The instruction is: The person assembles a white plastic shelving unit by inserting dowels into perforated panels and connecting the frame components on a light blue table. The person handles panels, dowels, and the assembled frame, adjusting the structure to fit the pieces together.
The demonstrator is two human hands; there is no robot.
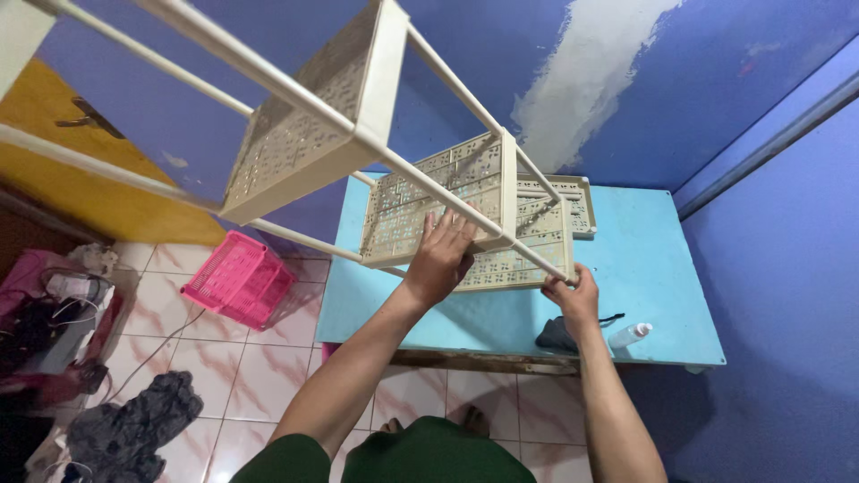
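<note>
A cream plastic shelf rack (394, 170), made of perforated trays joined by thin poles, is tipped on its side above a light blue tabletop (653, 268), with its far end resting on the surface and its near end rising up past the camera. The left hand (440, 259) lies flat against the underside of the lowest tray (447, 201), fingers (445, 228) spread loosely and pointing up along the perforated panel. The right hand (574, 295) is closed round the end of one pole (537, 259), its fingers wrapped tight on it at the tray's lower corner.

Just beyond the left fingers, another loose cream tray (577, 201) lies flat on the tabletop, partly hidden behind the rack. A second tray of the rack (313, 116) hangs higher up, well above both hands and close to the camera. Below the right fingers, a dark crumpled cloth (555, 335) sits on the tabletop, and just to the right of it lies a small clear bottle (631, 335) on its side.

Off to the left of the left fingers, down on the tiled floor (268, 376), stands a pink plastic basket (240, 277). Farther left are a heap of dark clothing (134, 425) and a tangle of cables and bags (54, 313). Blue walls (769, 268) enclose the corner behind the tabletop.
</note>
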